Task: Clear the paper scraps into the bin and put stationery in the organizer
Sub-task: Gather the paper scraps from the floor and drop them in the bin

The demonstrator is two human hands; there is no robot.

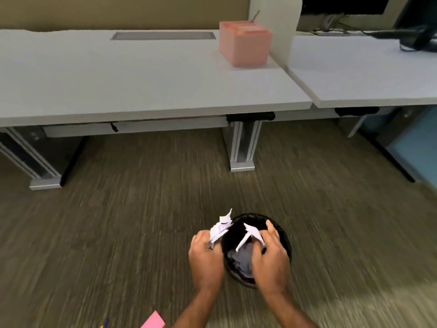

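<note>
A round black bin [282, 235] stands on the carpet, with dark crumpled scraps inside. My left hand [205, 259] is at the bin's left rim, closed on white paper scraps [221, 228] that stick up from the fingers. My right hand [272, 256] is over the bin's mouth and holds more white paper scraps [251, 234]. On the white desk [142, 79] stands a pink organizer [244, 43] with a thin item poking out of its top.
A pink sticky pad [153, 321] and a blue-yellow pen tip [104, 324] lie on the carpet at the bottom edge. Desk legs [242, 145] stand behind the bin. A second desk [369, 72] with cables is to the right.
</note>
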